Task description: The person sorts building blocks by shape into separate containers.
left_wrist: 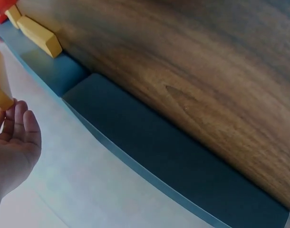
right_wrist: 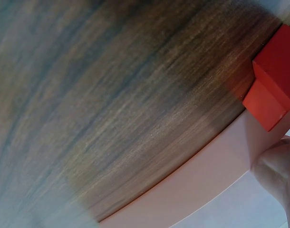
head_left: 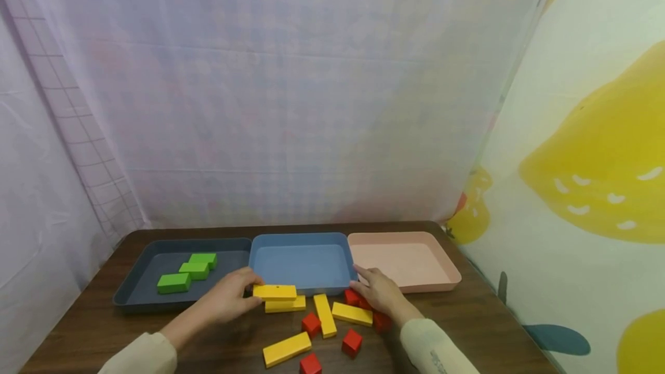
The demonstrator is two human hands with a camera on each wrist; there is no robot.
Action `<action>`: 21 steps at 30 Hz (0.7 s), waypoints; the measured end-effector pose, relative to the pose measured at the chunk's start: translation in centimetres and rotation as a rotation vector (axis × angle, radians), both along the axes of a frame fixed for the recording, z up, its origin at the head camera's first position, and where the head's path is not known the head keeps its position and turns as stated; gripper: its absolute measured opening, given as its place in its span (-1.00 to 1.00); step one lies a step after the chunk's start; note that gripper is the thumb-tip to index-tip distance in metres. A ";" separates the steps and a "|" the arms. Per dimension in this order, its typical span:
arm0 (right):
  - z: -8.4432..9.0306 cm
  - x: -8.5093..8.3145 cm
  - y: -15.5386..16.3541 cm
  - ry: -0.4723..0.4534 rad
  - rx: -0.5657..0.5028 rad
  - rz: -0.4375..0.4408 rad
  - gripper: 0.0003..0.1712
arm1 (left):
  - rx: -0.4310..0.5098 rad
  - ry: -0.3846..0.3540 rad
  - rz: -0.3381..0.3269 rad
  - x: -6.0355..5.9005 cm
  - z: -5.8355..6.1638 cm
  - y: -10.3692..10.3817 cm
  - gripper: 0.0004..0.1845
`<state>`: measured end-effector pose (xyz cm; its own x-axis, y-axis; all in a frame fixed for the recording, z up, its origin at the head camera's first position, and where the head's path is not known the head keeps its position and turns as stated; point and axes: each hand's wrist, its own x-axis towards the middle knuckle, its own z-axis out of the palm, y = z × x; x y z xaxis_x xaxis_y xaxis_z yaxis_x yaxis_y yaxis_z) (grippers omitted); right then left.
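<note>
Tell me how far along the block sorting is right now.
Done: three green blocks lie in the dark tray. In hand: the left hand holds a yellow block by the blue tray, and the right hand rests on the red blocks. Left: the blue and pink tray hold nothing, with other yellow and red blocks on the table.

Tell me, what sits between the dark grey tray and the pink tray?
In the head view, a blue plastic tray sits between the dark grey tray and the pink tray.
</note>
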<state>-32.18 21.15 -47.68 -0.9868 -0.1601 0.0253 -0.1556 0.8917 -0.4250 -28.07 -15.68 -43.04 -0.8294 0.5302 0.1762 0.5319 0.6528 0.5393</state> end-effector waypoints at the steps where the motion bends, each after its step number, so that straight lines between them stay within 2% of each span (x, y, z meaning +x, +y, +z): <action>1: 0.0 0.0 0.0 0.001 -0.001 0.001 -0.29 | -0.003 0.001 0.019 -0.1 0.1 0.1 -0.78; 9: -0.1 -0.1 -0.1 -0.014 0.006 -0.012 -0.30 | -0.014 0.020 0.171 -1.7 0.3 0.7 -0.73; 15: -0.3 -0.2 -0.1 -0.013 0.013 -0.013 -0.31 | -0.009 0.011 0.218 -3.5 0.0 0.9 -0.70; 21: -0.3 -0.2 0.0 -0.002 0.020 -0.006 -0.31 | -0.056 0.000 0.285 -5.3 -0.3 1.4 -0.72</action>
